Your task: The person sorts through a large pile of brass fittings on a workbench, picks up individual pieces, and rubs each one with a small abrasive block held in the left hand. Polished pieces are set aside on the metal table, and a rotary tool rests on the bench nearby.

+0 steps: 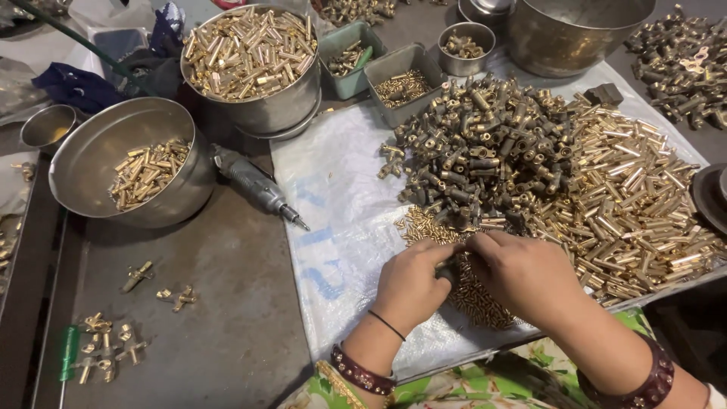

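I see my left hand (413, 284) and right hand (522, 276) meeting, fingers pinched narrow around a small dark fitting (448, 270) between them, over a heap of tiny brass pins (473, 295) on the white sheet (341, 227). At twelve o'clock lies the fittings pile (485, 151); brass tubes (644, 204) at two; a steel bowl (129, 163) and power screwdriver (257, 185) at ten.

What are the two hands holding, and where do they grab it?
A small dark metal fitting, pinched between the fingertips of the left hand and right hand. Which part they grip is hidden.
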